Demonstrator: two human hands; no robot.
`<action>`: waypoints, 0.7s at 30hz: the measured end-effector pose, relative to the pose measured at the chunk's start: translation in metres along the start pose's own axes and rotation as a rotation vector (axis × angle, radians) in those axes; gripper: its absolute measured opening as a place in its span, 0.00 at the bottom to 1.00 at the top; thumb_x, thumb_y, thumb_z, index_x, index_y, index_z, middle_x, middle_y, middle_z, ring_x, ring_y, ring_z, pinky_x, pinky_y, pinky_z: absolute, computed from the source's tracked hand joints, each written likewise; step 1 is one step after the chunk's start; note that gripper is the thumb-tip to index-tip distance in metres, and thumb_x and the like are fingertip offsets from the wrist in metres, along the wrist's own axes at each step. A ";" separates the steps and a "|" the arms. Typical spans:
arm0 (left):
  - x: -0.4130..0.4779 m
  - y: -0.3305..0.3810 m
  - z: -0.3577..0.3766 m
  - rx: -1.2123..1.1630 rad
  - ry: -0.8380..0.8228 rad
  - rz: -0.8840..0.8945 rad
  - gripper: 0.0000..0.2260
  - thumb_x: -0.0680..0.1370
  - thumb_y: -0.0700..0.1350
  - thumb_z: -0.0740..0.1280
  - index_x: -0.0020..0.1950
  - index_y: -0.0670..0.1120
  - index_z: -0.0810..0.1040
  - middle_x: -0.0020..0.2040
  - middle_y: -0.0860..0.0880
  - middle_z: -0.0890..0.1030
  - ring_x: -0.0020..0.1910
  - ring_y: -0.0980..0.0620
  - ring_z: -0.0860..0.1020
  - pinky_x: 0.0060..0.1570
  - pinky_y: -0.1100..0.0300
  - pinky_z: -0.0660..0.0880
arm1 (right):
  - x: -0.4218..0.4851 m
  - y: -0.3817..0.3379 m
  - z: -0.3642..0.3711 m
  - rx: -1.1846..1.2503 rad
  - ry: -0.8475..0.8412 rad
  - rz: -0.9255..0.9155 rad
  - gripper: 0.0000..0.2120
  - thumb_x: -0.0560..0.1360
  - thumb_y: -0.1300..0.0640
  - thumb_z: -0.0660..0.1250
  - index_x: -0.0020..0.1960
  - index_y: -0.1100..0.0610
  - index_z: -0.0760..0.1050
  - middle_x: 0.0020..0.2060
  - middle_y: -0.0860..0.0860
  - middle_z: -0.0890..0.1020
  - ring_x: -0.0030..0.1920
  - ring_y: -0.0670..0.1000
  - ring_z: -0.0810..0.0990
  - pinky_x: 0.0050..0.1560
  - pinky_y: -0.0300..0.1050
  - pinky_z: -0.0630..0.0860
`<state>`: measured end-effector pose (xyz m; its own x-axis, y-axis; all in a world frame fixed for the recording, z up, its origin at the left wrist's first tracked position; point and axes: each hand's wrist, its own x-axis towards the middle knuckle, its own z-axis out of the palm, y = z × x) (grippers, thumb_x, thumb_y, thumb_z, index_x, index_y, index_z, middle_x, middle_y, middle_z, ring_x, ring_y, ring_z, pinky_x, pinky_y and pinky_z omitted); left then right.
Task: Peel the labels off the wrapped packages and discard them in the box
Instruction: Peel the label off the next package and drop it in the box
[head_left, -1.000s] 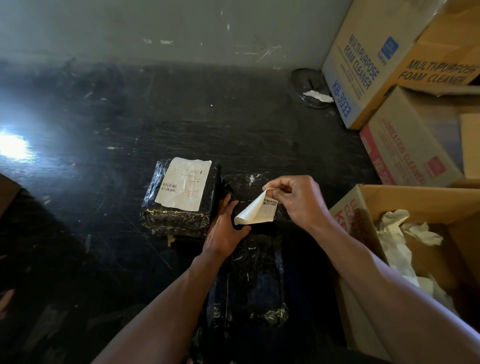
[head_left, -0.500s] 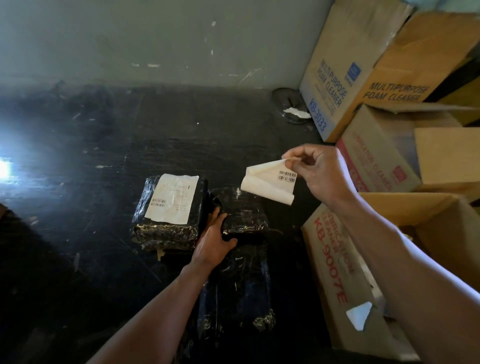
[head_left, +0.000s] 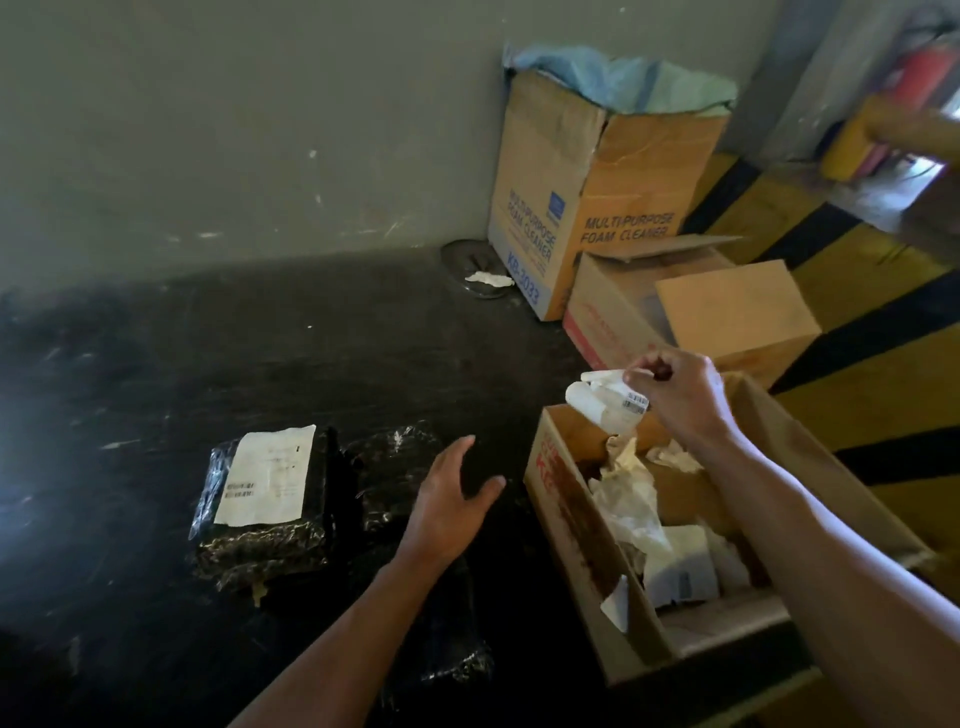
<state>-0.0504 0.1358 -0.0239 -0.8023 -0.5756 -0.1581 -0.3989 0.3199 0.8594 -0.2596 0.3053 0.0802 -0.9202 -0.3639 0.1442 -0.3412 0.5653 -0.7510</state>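
Note:
My right hand (head_left: 680, 400) pinches a peeled white label (head_left: 605, 399) with a barcode, held over the far end of the open cardboard box (head_left: 563, 525) at the right, which holds several crumpled labels (head_left: 639, 499). My left hand (head_left: 449, 506) hovers open, fingers spread, above the dark floor beside a black wrapped package without a label (head_left: 395, 462). Left of it lies another black wrapped package (head_left: 260, 540) with a white label (head_left: 267, 475) stuck on its top. A third dark package (head_left: 447, 649) lies under my left forearm.
A tall foam-cleaner box (head_left: 597, 208) stuffed with a bluish bag stands against the grey wall. A second open carton (head_left: 691, 312) sits in front of it. A round floor drain (head_left: 475, 270) with a paper scrap lies by the wall. Yellow-black striped floor runs at the right.
My right hand carried the peeled label rightward, from above the packages to over the box. My left hand lifted off the unlabelled package and opened. The view swung right and up.

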 end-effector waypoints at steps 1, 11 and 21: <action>-0.004 0.015 0.010 0.023 -0.044 0.064 0.34 0.77 0.56 0.70 0.79 0.54 0.60 0.79 0.53 0.61 0.77 0.55 0.60 0.75 0.51 0.62 | -0.003 0.007 -0.008 -0.012 0.011 0.046 0.02 0.73 0.61 0.73 0.45 0.56 0.83 0.47 0.51 0.83 0.51 0.50 0.79 0.36 0.32 0.67; -0.033 0.051 0.090 0.393 -0.276 0.281 0.57 0.65 0.78 0.63 0.82 0.49 0.42 0.81 0.54 0.38 0.79 0.55 0.39 0.77 0.49 0.52 | -0.052 0.079 -0.017 -0.148 -0.074 0.340 0.05 0.72 0.60 0.71 0.45 0.52 0.78 0.43 0.50 0.81 0.38 0.45 0.77 0.32 0.39 0.71; -0.035 0.052 0.090 0.469 -0.245 0.323 0.58 0.66 0.76 0.65 0.82 0.47 0.42 0.81 0.52 0.37 0.79 0.54 0.38 0.78 0.49 0.51 | -0.069 0.097 -0.015 -0.216 -0.157 0.386 0.06 0.68 0.61 0.75 0.43 0.53 0.81 0.43 0.50 0.81 0.43 0.51 0.80 0.42 0.49 0.79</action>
<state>-0.0831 0.2398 -0.0174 -0.9714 -0.2233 -0.0804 -0.2272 0.7775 0.5863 -0.2316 0.3967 0.0075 -0.9531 -0.1955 -0.2311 -0.0276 0.8163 -0.5770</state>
